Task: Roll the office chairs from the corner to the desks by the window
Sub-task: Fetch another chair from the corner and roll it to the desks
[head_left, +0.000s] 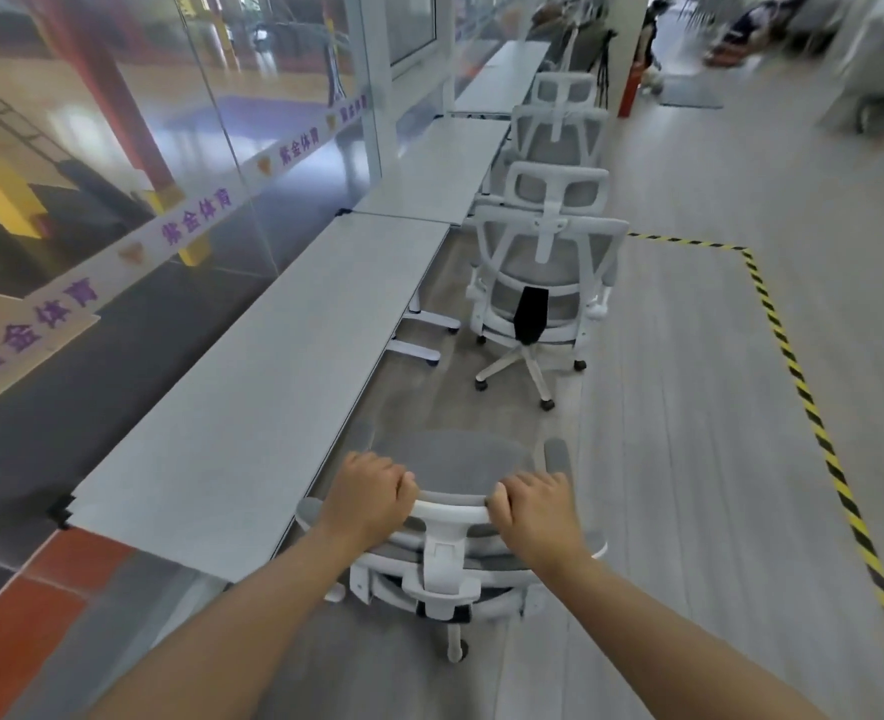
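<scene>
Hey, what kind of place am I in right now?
Probably an open office or coworking room overlooking a sports hall. A row of grey desks runs along a glass wall, white mesh office chairs are parked beside them, and both hands grip another chair's headrest.

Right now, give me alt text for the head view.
Both hands, left hand and right hand, grip the white headrest frame of a grey mesh office chair beside a long grey desk along a glass wall. More matching chairs stand at the desks ahead.
</scene>
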Demonstrator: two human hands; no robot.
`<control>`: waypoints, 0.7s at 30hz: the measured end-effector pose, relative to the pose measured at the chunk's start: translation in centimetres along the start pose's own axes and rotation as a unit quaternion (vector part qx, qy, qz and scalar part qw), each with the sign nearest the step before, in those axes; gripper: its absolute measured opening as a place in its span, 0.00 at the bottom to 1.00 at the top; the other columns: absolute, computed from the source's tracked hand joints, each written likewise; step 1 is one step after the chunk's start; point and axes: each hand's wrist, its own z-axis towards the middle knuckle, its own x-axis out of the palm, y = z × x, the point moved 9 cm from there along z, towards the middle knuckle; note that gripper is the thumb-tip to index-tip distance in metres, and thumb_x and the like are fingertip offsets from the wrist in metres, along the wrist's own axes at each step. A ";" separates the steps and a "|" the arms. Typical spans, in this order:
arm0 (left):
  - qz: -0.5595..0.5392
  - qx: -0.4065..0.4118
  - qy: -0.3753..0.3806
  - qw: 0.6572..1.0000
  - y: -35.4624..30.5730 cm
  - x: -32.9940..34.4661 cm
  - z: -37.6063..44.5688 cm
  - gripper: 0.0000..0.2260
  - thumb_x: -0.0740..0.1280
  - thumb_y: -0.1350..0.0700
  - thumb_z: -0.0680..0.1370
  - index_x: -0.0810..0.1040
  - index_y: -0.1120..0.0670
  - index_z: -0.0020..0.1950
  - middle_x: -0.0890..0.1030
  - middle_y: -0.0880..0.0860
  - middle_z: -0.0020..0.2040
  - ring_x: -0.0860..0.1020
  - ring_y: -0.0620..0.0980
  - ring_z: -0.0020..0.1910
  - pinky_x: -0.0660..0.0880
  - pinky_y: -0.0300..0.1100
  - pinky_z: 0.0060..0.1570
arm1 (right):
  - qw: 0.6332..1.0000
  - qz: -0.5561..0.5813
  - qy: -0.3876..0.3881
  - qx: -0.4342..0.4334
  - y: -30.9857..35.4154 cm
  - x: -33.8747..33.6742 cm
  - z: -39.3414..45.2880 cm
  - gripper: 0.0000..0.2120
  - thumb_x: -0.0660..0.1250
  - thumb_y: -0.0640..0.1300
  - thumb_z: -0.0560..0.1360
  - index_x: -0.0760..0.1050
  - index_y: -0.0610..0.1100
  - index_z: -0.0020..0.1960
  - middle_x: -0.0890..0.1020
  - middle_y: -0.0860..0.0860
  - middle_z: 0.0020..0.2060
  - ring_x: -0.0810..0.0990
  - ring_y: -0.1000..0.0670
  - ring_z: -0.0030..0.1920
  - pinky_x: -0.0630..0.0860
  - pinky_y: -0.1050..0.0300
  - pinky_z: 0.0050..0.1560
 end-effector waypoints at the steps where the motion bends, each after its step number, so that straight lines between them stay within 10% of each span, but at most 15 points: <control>1: -0.002 0.006 -0.002 1.000 0.2 -0.1 -0.6 0.18 0.56 0.52 0.76 0.76 0.53 0.29 0.76 0.51 0.27 0.71 0.54 0.29 0.71 0.47 0.37 | 1.000 -0.003 -0.005 -0.002 0.6 -0.1 -0.6 0.15 0.55 0.48 0.74 0.63 0.49 0.29 0.66 0.56 0.26 0.64 0.50 0.29 0.59 0.54 0.37; 12: 0.043 -0.003 0.117 0.992 -0.3 -0.5 -2.8 0.22 0.47 0.47 0.76 0.78 0.50 0.38 0.80 0.49 0.37 0.75 0.52 0.38 0.70 0.47 0.48 | 0.990 -0.049 0.131 -0.022 3.9 -0.1 -3.8 0.16 0.46 0.49 0.78 0.70 0.48 0.41 0.74 0.53 0.37 0.71 0.46 0.40 0.70 0.51 0.48; 21: 0.043 0.097 0.147 0.983 -21.8 0.6 0.1 0.18 0.49 0.46 0.78 0.77 0.50 0.49 0.81 0.50 0.48 0.79 0.55 0.47 0.70 0.50 0.48 | 0.987 -0.014 0.100 0.126 -11.5 -10.1 -10.8 0.17 0.54 0.53 0.81 0.76 0.48 0.60 0.81 0.51 0.55 0.78 0.46 0.54 0.71 0.51 0.56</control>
